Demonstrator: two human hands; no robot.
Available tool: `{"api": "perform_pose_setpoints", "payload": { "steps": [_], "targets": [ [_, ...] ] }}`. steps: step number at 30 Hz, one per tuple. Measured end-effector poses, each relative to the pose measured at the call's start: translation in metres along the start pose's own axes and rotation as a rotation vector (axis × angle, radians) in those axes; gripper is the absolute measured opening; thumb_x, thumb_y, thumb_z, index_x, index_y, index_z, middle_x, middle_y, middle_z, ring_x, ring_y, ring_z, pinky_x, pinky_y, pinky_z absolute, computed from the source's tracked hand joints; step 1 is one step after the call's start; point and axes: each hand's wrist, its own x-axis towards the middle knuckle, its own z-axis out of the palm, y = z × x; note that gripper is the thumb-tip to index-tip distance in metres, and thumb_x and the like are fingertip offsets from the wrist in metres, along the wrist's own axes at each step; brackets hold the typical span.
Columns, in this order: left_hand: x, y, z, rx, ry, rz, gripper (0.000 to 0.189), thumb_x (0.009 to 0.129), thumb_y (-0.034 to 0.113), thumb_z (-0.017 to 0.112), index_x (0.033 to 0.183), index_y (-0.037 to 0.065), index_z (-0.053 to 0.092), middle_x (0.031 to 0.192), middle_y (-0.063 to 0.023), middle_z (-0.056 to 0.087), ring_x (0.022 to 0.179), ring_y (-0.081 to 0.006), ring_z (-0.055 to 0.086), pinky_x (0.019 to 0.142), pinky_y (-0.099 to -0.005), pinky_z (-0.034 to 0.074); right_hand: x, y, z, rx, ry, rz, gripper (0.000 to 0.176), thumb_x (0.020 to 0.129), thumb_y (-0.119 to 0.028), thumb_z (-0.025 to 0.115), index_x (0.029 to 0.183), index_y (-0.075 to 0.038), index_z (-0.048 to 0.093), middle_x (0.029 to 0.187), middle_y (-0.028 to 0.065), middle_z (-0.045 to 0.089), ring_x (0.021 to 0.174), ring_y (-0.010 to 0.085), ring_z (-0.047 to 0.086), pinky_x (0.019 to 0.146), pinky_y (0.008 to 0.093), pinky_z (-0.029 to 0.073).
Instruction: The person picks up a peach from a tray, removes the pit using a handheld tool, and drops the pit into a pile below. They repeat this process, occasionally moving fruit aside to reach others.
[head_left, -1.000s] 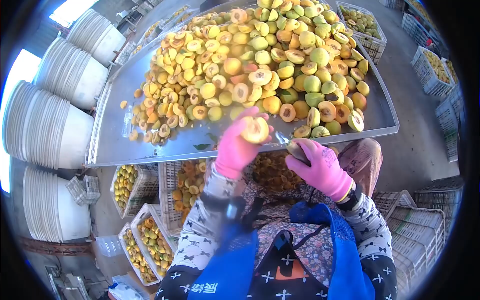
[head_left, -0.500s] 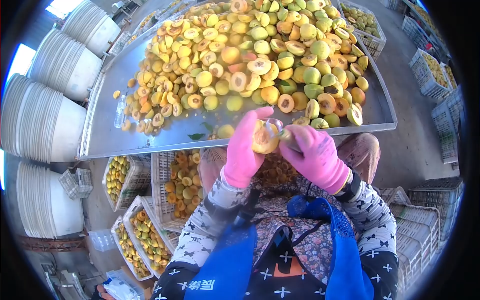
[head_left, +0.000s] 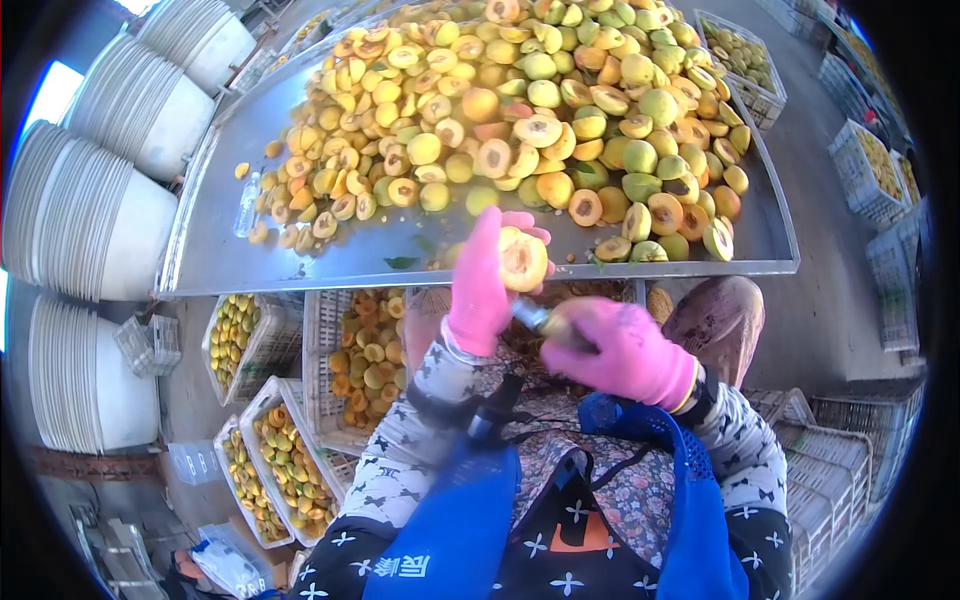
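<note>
Both hands wear pink gloves. My left hand holds a halved peach, its cut face turned up and toward the right. Just below and to the right, my right hand is wrapped round the handle of a small metal tool, whose shiny end points at my left hand, a little below the peach half. The tool's tip is blurred. Beyond the hands, a large heap of halved and whole peaches lies on a metal table.
A plastic bottle lies at the table's left. Crates of peaches stand below the table's near edge, with more crates at the lower right. Stacked white tubs line the left side. My knee is right of my right hand.
The tool has come away from the peach half, and my right hand has moved down and left. My left hand has tilted the half, so its cut face shows more fully.
</note>
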Motion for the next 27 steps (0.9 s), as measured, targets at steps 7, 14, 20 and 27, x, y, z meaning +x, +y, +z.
{"api": "perform_pose_setpoints", "payload": {
  "steps": [7, 14, 20, 27],
  "targets": [
    [-0.003, -0.002, 0.008, 0.483, -0.071, 0.239, 0.024, 0.091, -0.001, 0.062, 0.114, -0.001, 0.055, 0.102, -0.0114, 0.066, 0.09, -0.02, 0.066, 0.079, -0.0312, 0.055, 0.015, 0.018, 0.0, -0.685, 0.178, -0.036, 0.025, 0.085, -0.023, 0.066, 0.103, -0.012, 0.053, 0.084, 0.0079, 0.06, 0.072, 0.0292, 0.064, 0.065, 0.0424, 0.049],
    [-0.001, -0.008, -0.002, 1.044, -0.221, 0.812, 0.044, 0.074, -0.001, 0.075, 0.115, 0.001, 0.059, 0.103, -0.0124, 0.067, 0.089, -0.0248, 0.067, 0.078, -0.0345, 0.054, 0.014, 0.025, 0.004, -0.784, 0.059, 0.042, 0.04, 0.081, -0.021, 0.069, 0.115, -0.009, 0.052, 0.093, 0.0092, 0.061, 0.081, 0.0288, 0.065, 0.073, 0.0426, 0.046],
    [-0.004, 0.0, 0.005, 1.157, -0.23, 0.779, 0.047, 0.068, -0.001, 0.075, 0.113, 0.001, 0.06, 0.103, -0.0115, 0.066, 0.088, -0.0274, 0.066, 0.076, -0.0363, 0.053, 0.01, 0.029, 0.005, -0.77, 0.083, 0.033, 0.041, 0.08, -0.021, 0.07, 0.115, -0.008, 0.051, 0.092, 0.0093, 0.06, 0.08, 0.0299, 0.064, 0.073, 0.0429, 0.046],
    [-0.01, -0.012, 0.002, 0.748, -0.133, 0.238, 0.03, 0.083, 0.006, 0.065, 0.112, 0.0, 0.061, 0.098, -0.0113, 0.065, 0.087, -0.0239, 0.066, 0.076, -0.0316, 0.052, 0.007, 0.032, 0.003, -0.713, 0.018, -0.015, 0.023, 0.084, -0.021, 0.063, 0.1, -0.009, 0.051, 0.083, 0.009, 0.059, 0.069, 0.0297, 0.065, 0.061, 0.0431, 0.049]
  ]
}}
